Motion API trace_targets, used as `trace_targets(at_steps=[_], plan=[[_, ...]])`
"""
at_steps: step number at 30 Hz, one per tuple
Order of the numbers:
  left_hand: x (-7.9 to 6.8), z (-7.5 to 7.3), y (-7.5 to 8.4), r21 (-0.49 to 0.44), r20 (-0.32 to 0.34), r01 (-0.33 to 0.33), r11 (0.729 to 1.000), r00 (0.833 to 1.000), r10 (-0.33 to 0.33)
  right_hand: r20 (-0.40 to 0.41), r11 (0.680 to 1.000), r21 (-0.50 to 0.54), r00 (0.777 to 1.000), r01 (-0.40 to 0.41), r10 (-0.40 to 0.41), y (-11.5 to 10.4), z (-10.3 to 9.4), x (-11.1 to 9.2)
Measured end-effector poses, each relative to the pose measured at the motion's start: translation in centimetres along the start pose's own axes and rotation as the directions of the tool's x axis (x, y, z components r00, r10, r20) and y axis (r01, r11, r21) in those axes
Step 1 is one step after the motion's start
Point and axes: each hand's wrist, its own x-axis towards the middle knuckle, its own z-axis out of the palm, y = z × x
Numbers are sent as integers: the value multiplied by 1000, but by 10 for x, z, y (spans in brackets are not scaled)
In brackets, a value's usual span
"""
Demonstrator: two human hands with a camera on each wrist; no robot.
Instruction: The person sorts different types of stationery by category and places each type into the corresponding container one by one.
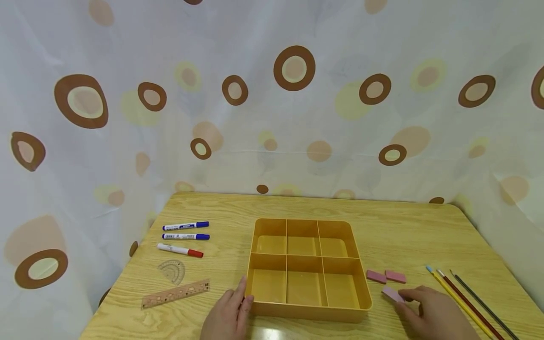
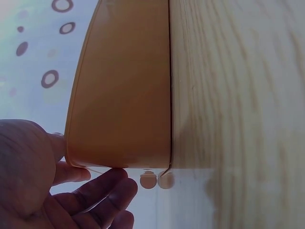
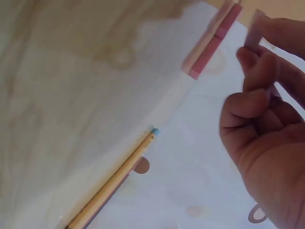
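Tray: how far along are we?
Done: apparently no filling yet; all six compartments of the tray look empty. In hand: right hand pinches a lilac eraser; left hand touches the tray. Likely remaining: two pink erasers, three pencils, three markers, protractor and ruler, all lying on the table.

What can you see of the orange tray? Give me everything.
The tray is yellow-orange, open-topped, round-cornered and looks plastic. Dividers make six compartments, two rows of three; nothing shows in them. It lies flat on the wooden table; the left hand touches its near left corner.
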Motion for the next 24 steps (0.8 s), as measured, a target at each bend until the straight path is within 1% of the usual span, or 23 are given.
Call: trace_targets(at_steps=[2,4,6,8,11,13,14,15,18,19,20,22,24], plan=[[0,0,0,-5,-7,-8,1000,1000,8,-62,1000,-3,998,21,-21,-5,-2,-3],[0,0,-1,-5,-14,-11,1000,1000,11,-143,998,-5,988,55,-55,-10,-5,-6],[-1,0,-1,-2,-17,-12,1000,1000,12,-227,996,-16,970,88,-89,-16,-8,-9],[-1,0,-2,-1,-19,-12,1000,1000,12,-304,993,-30,945,118,-122,-21,-11,-10],[-1,0,-2,-2,-15,-12,1000,1000,12,-401,983,-51,898,177,-182,-29,-15,-13],[-1,0,-2,-3,-14,-12,1000,1000,12,-453,970,-64,860,234,-237,-33,-16,-14],[-1,0,-2,-1,-14,-12,1000,1000,12,-471,962,-67,842,263,-263,-35,-16,-15],[-1,0,-1,-1,-14,-14,1000,1000,14,-498,950,-68,815,304,-297,-37,-16,-16],[-1,0,-2,0,-15,-12,1000,1000,12,-531,924,-60,772,377,-349,-45,-16,-18],[-1,0,-2,3,-14,-11,1000,1000,11,-535,920,-52,767,388,-354,-47,-16,-18],[-1,0,-2,4,-12,-9,1000,1000,9,-535,920,-41,769,391,-351,-50,-16,-19],[-1,1,-2,5,-10,-3,1000,1000,3,-518,925,-27,786,380,-338,-55,-15,-19],[-1,0,-2,4,1,2,1000,1000,-2,-515,916,-23,781,399,-353,-59,-14,-19]])
